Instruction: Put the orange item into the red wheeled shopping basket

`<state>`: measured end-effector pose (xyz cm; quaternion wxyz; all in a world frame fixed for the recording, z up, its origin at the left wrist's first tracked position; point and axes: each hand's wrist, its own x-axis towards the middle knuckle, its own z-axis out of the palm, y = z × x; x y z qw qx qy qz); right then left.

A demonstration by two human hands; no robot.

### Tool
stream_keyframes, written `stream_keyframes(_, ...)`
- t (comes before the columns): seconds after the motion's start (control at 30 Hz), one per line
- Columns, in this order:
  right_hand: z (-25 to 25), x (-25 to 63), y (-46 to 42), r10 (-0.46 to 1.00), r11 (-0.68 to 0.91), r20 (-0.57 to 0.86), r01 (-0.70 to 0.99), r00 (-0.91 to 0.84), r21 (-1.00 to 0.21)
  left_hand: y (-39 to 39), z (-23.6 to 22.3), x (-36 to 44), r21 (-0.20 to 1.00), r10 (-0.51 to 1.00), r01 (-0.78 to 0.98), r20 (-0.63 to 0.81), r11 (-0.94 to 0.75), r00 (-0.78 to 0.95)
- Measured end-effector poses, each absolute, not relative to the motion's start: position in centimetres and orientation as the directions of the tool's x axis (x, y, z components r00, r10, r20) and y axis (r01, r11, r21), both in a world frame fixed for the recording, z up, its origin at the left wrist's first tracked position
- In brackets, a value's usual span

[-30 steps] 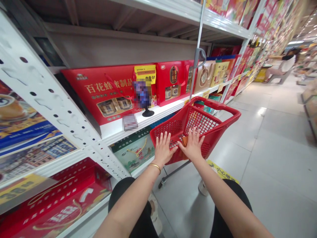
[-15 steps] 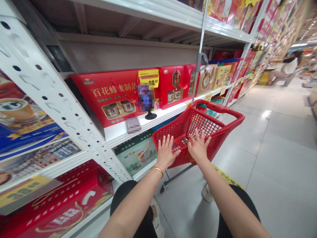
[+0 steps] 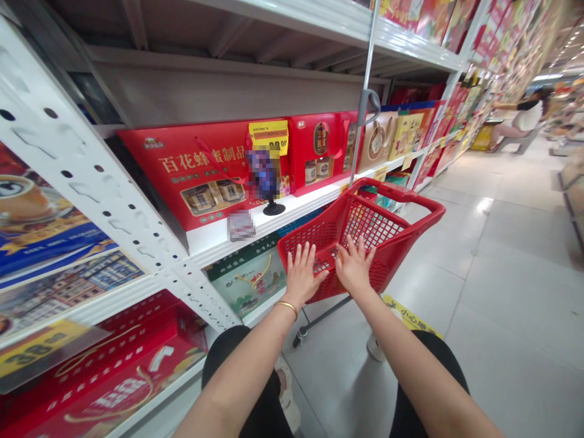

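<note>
Working across from the left: a white perforated shelf upright (image 3: pixel 104 194) runs past printed gift boxes, and on the shelf beyond it sits a red gift box (image 3: pixel 191 164) lettered for honey products, with a yellow price tag (image 3: pixel 268 137) above its right end. Beside that, a small display on a black stand (image 3: pixel 264 179) is pixelated past reading, and so is a card (image 3: pixel 241 226) on the shelf edge below it.

Now to the action! Our left hand (image 3: pixel 301 275), a gold bangle (image 3: pixel 286 307) at the wrist, lies open, fingers spread, against the near side of a red plastic shopping cart (image 3: pixel 360 225). Our right hand (image 3: pixel 354 266) rests open just beside it; the two stay apart, neither clamped. The cart stands on the tiled floor close alongside the shelf. Hands and red mesh hide most of its inside, so we can't say what it holds. Far down the aisle, a person (image 3: pixel 524 115) is a blur.
</note>
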<state>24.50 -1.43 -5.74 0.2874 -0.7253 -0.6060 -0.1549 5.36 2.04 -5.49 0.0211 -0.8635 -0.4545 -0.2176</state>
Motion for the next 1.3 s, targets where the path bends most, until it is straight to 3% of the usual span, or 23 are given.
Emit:
stream_keyframes(0.17,-6.2,22.1,-2.1,0.840,0.137,0.541,0.976,-0.025,-0.168,1.9,-5.3,5.4,0.163,0.783,0.798,0.383,-0.580,0.490)
stream_keyframes(0.4,-5.1,26.8,-1.5,0.749,-0.155,0.603,0.957,0.276,-0.245,2.1,-5.7,5.4,0.151,0.773,0.799,0.408,-0.582,0.486)
stream_keyframes(0.47,-5.5,25.6,-1.7,0.760,-0.122,0.604,0.966,0.239,-0.229,2.1,-5.7,5.4,0.157,0.777,0.802,0.409,-0.576,0.478)
stream_keyframes(0.63,-6.2,21.7,-2.4,0.836,0.131,0.548,0.980,-0.027,-0.151,2.0,-5.6,5.4,0.153,0.779,0.803,0.402,-0.575,0.481)
stream_keyframes(0.7,-6.0,22.5,-2.3,0.836,0.107,0.548,0.982,-0.005,-0.153,2.0,-5.5,5.4,0.149,0.781,0.807,0.402,-0.572,0.479)
stream_keyframes(0.83,-5.1,26.7,-1.5,0.778,-0.118,0.586,0.969,0.225,-0.215,2.0,-5.6,5.4,0.150,0.778,0.805,0.409,-0.573,0.478)
stream_keyframes(0.93,-5.2,27.7,-1.2,0.735,-0.194,0.604,0.949,0.308,-0.247,2.0,-5.6,5.4,0.151,0.774,0.803,0.414,-0.577,0.479)
stream_keyframes(1.03,-5.9,25.4,-1.5,0.752,-0.134,0.612,0.966,0.245,-0.222,2.0,-5.6,5.5,0.161,0.781,0.804,0.407,-0.572,0.474)
stream_keyframes(1.2,-6.4,22.3,-2.5,0.823,0.094,0.568,0.987,-0.004,-0.130,2.0,-5.5,5.5,0.163,0.779,0.799,0.402,-0.579,0.482)
stream_keyframes(1.3,-5.7,24.6,-2.2,0.815,0.039,0.577,0.991,0.044,-0.130,2.0,-5.5,5.4,0.160,0.775,0.798,0.408,-0.581,0.483)
